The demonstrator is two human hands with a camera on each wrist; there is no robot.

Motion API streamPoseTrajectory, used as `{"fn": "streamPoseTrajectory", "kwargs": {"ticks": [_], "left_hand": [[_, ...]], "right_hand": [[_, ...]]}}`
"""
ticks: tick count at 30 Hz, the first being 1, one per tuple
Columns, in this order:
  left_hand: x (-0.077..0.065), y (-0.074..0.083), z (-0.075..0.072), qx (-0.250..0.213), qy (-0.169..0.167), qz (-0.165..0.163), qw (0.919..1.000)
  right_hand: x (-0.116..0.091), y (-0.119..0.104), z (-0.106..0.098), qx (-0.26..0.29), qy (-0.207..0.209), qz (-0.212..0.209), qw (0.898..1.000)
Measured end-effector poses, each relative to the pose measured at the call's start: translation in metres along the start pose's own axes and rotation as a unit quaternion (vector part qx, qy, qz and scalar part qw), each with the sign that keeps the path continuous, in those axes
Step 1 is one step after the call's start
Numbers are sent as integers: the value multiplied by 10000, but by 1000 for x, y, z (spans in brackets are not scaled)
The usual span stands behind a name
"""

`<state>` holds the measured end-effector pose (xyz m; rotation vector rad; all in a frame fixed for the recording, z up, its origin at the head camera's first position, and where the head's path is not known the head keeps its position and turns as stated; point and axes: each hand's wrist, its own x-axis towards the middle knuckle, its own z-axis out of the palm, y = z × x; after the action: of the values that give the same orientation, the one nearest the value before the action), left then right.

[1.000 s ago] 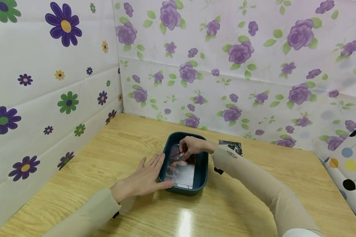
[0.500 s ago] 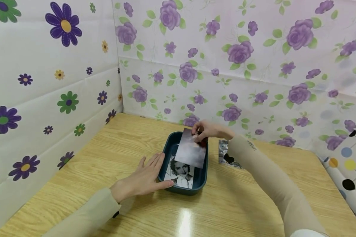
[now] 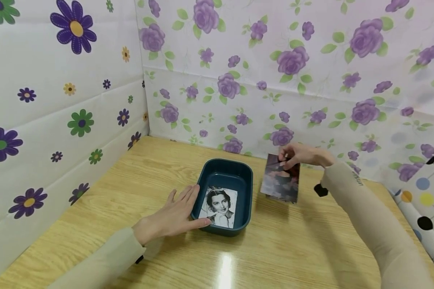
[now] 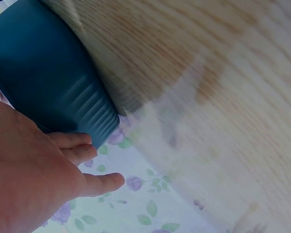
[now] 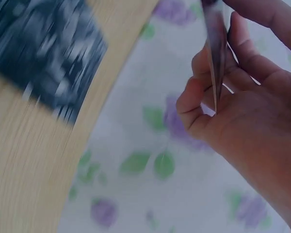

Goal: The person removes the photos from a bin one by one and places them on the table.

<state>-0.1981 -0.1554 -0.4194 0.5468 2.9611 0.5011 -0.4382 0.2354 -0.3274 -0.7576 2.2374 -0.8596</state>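
Observation:
A dark teal tray (image 3: 244,214) with rounded corners stands mid-table. Inside it lies a black-and-white portrait photo (image 3: 220,206). My left hand (image 3: 171,218) rests against the tray's left side with straight fingers, the thumb over the near rim; in the left wrist view the fingers lie along the tray's ribbed outer wall (image 4: 63,77). To the right of the tray, my right hand (image 3: 298,155) pinches a colour photo (image 3: 281,180) by its upper edge, held above the table. The right wrist view shows this photo (image 5: 217,58) nearly edge-on, with another, dark photo (image 5: 48,48) flat on the table.
The wooden table (image 3: 159,172) meets a purple-rose cloth (image 3: 260,80) at the back and a daisy-patterned cloth (image 3: 50,120) on the left. A dotted cloth (image 3: 430,200) borders the right edge.
My right hand has lifted the colour photo out of the tray and carried it right, over the photo on the table. The portrait in the tray is uncovered. My left hand stays put.

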Motion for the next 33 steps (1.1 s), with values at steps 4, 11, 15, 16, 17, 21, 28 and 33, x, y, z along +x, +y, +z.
{"fn": "streamPoseTrajectory", "kwargs": {"ticks": [4,11,15,16,17,21,28,33], "left_hand": [[1,1,-1,2,-21,-8,10000],[2,-1,-1,9,76,-36,10000],[2,0,1,20,38,-67,10000],[1,0,1,22,25,-81,10000],[1,1,1,29,16,-92,10000],[-1,2,1,-23,62,-108,9999],[0,2,2,-60,41,-92,9999],[1,1,3,-8,70,-89,9999]], "right_hand": [[-26,24,-12,-111,82,195,9997],[-55,62,-27,-79,112,585,9982],[-62,85,-26,-9,130,847,9963],[-62,89,-25,-49,141,862,9962],[-62,93,-23,-121,145,868,9960],[-57,102,-13,-829,429,623,9937],[-42,111,-1,-1877,1085,327,9757],[-34,119,6,-2338,1456,-471,9602]]}}
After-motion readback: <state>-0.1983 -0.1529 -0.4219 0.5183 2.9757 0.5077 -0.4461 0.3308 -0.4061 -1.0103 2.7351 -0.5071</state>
